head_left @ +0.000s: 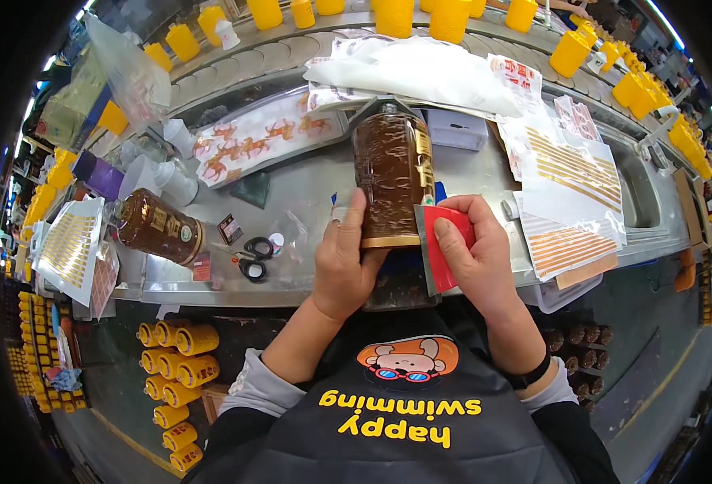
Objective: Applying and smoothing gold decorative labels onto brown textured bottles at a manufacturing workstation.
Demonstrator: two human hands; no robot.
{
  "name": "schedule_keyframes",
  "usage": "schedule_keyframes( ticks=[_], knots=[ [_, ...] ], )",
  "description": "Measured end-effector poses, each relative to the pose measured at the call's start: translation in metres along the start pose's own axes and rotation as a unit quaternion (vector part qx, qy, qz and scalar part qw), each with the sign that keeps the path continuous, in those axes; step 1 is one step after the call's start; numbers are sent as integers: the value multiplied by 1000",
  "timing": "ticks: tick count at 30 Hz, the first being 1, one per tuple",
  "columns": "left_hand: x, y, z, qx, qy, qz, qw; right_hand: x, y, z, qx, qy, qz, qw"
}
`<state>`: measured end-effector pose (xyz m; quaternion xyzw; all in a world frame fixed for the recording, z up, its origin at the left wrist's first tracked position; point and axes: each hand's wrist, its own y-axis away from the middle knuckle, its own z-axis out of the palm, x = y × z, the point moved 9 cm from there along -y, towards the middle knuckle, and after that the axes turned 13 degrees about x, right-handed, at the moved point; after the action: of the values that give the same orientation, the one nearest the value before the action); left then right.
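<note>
A tall brown jar (392, 173) with embossed, glossy sides and a gold band at its base is held at the near edge of the metal worktop (307, 198), lying tilted away from the person. It is gripped at its lower left side by the left hand (344, 262), whose fingers are wrapped around the base with the thumb raised along the jar's side. A red plastic scraper (446, 242), flat and roughly rectangular, is pinched in the right hand (478, 258), fingers curled over its top edge and the thumb pressed on its face; its edge is set against the jar's lower right side. Just left of the hands, black-handled scissors (252, 258) are laid on the worktop. Farther left, a second brown jar (158, 227) is lying on its side. To the right, sheets of orange striped stickers (570, 206) are spread out. Yellow cylinders (180, 363) are stacked below the worktop.
</note>
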<state>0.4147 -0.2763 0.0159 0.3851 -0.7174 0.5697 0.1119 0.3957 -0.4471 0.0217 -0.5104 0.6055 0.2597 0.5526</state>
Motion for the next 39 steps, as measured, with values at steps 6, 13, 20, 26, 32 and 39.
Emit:
schedule_keyframes(
  ticks=[6,13,20,26,32,39],
  knots=[
    [8,6,10,-59,-147,102,982,8,1,2,-11,-22,16,1000],
    [5,2,-4,17,-75,61,995,11,1,1,-10,-25,21,999],
    [-4,1,1,-13,-18,-4,1000,16,1,0,-11,-36,31,999],
    [15,-1,2,-10,-145,119,982,15,3,-1,-9,-59,26,998],
    [5,-3,-1,2,-14,27,1000,20,2,0,-16,-50,46,998],
    [12,-1,9,-29,-94,109,989,20,3,-1,-17,-72,33,997]
  ],
)
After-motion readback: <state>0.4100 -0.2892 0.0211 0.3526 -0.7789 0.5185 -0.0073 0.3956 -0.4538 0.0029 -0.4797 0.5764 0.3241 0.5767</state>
